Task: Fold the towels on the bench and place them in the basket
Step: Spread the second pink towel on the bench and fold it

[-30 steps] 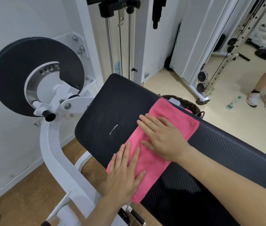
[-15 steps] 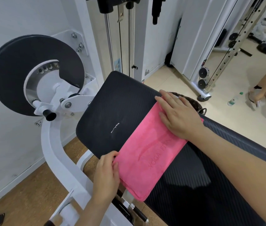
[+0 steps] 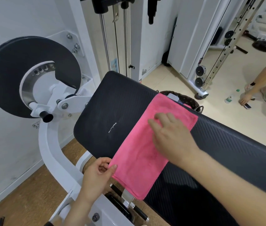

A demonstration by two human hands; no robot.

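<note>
A black padded bench runs across the middle of the view, its rounded end pointing to the left. Left of the bench end rises a white machine frame, and on that frame, well to the left of the bench, sits a big black disc with a white hub.

A pink towel lies folded into a long strip straight across the bench, from the far edge to the near edge. Its near end hangs a little over the near edge of the bench.

A dark basket stands just beyond the far edge of the bench. The far end of the towel hides part of the basket's rim. What lies inside it cannot be made out.

The right hand lies on the towel over the middle of the bench, palm down, with the fingers straight and spread; the fingertips are blurred. The left hand is at the near edge of the bench and pinches the near left corner of the towel, thumb on top.

A small plastic bottle with a green cap lies on the pale floor well beyond the bench, next to another person's feet.
</note>
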